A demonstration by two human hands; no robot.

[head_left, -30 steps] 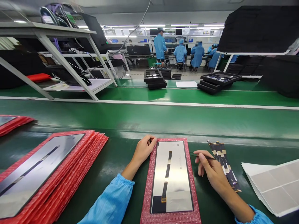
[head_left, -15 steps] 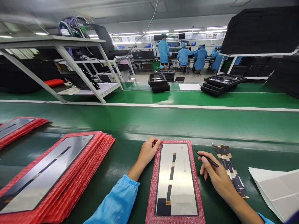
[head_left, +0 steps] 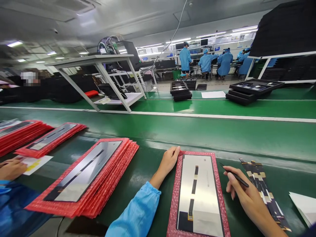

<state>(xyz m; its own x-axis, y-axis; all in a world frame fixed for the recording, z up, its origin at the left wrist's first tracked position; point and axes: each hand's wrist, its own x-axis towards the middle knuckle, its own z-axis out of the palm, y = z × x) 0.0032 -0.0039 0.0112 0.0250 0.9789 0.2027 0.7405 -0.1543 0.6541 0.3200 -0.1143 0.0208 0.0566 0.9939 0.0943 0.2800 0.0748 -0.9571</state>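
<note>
A silver-backed display panel lies on a red bubble-wrap sheet in front of me. Down its back runs a dark flex cable with pale sections. At the sheet's upper left corner, my left hand has its fingers closed on the edge. To the right of the panel, my right hand grips black tweezers, their tip pointing up and left, apart from the panel. Several loose flex cables lie in a bundle beyond that hand.
A stack of panels in red bubble wrap stands to my left, with more stacks farther off. A co-worker's hand rests near a paper. White sheets lie right; black trays stand across the green bench.
The view has swung left, so the scene sits farther right and a co-worker's arm shows at the left. Both my hands keep nearly the same pose beside the panel.
</note>
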